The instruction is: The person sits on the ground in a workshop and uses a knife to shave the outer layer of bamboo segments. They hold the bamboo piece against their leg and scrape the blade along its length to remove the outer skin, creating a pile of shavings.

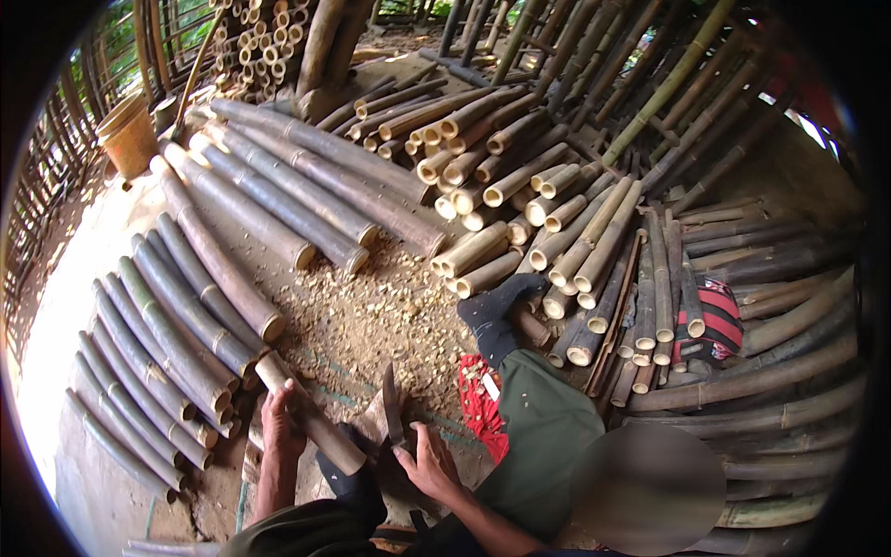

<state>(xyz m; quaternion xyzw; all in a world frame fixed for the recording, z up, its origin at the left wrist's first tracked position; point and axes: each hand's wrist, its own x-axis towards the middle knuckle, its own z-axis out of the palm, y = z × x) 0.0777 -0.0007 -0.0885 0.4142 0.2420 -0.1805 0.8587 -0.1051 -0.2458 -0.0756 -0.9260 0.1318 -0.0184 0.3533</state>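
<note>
A short bamboo tube (320, 429) slants across the lower middle, its lower end over my dark-socked foot. My left hand (281, 422) is closed around it from the left side. To its right, my right hand (431, 464) grips the lower end of a knife (392, 406). The dark blade points up and away, apart from the tube. Part of the knife's handle is hidden by my fingers. Beneath the knife lies a pale piece of wood (373, 422), and wood chips (348, 320) cover the ground beyond.
Long bamboo poles (176, 343) lie in rows at left. Cut bamboo tubes (473, 167) are piled at the far middle and right. My outstretched leg (538, 408) lies right of the knife, beside a red cloth (481, 404). A bucket (127, 135) stands far left.
</note>
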